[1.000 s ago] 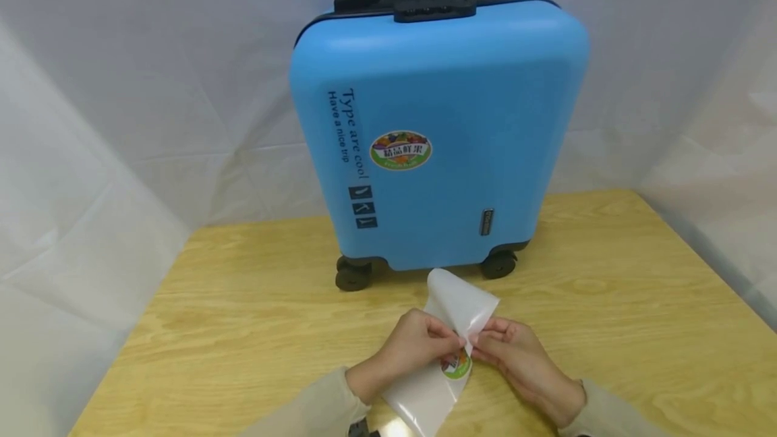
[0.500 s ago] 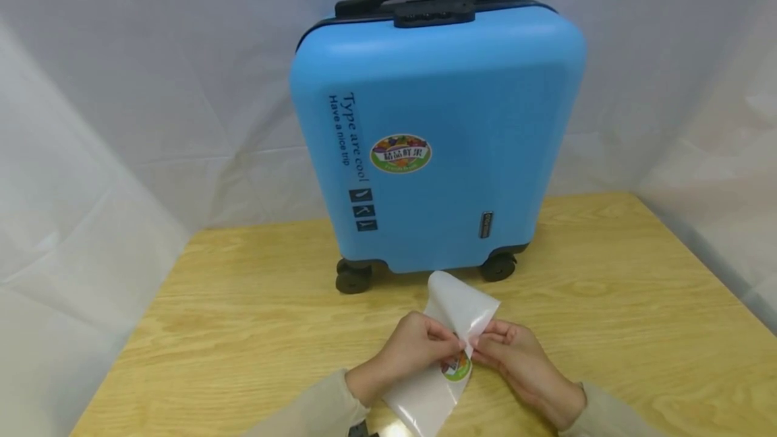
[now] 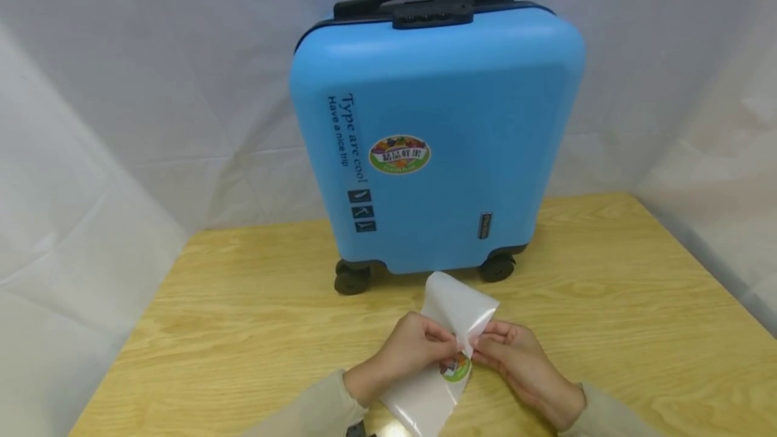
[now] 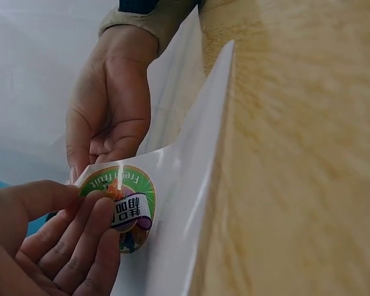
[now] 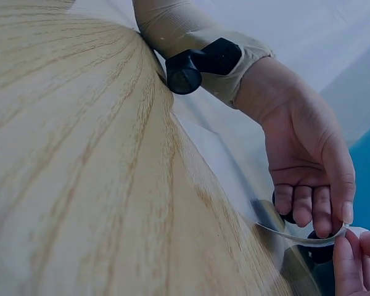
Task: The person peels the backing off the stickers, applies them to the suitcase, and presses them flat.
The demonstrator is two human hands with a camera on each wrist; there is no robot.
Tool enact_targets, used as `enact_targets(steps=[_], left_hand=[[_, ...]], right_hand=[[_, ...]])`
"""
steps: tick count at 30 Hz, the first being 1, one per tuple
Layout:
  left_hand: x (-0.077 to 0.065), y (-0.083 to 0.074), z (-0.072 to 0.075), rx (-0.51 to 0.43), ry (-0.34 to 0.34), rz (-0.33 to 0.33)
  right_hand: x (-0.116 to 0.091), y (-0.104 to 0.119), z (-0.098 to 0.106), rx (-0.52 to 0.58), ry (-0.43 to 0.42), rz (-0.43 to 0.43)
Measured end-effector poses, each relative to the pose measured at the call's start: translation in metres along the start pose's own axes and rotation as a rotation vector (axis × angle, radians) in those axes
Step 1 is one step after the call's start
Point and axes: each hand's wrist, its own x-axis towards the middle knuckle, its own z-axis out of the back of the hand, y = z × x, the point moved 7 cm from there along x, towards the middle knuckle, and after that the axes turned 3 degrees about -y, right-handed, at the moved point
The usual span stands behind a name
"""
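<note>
A glossy white sticker sheet point(image 3: 419, 400) lies on the table below the suitcase, its far end curled up and folded over. On it is an oval fruit sticker point(image 3: 455, 368) with a green border, partly covered by fingers in the head view and reading "Fresh fruit" in the left wrist view. My left hand point(image 3: 414, 348) pinches the sheet's edge beside the sticker between thumb and forefinger. Opposite it, my right hand point(image 3: 521, 364) pinches the same edge from the right. The fingertips of both hands almost meet there.
A blue suitcase point(image 3: 461, 120) with black wheels and handle stands upright at the table's back. An oval fruit sticker point(image 3: 399, 154) is on its front. The wooden table point(image 3: 243, 315) has white sheeting point(image 3: 152, 86) behind it and at both sides.
Both hands keep their pinch on the sheet in nearly the same spot. The suitcase appears slightly lower in the head view, as the camera has shifted a little.
</note>
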Motion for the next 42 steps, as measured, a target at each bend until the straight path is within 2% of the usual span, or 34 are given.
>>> enact_targets(steps=[10, 27, 38, 42], left_hand=[[0.0005, 0.0007, -0.0013, 0.002, 0.010, -0.011], [-0.0005, 0.0034, 0.0034, -0.007, -0.024, -0.048], [-0.0023, 0.0051, 0.0063, -0.035, -0.040, -0.036], [-0.0032, 0.0076, 0.0074, -0.081, -0.042, -0.023]], right_hand=[[0.0001, 0.0000, 0.0024, 0.023, -0.032, 0.004], [0.0007, 0.0015, 0.0058, 0.032, -0.089, 0.051], [0.0005, 0.0019, 0.0072, 0.041, -0.107, 0.069], [0.0006, 0.0023, 0.0071, 0.049, -0.107, 0.067]])
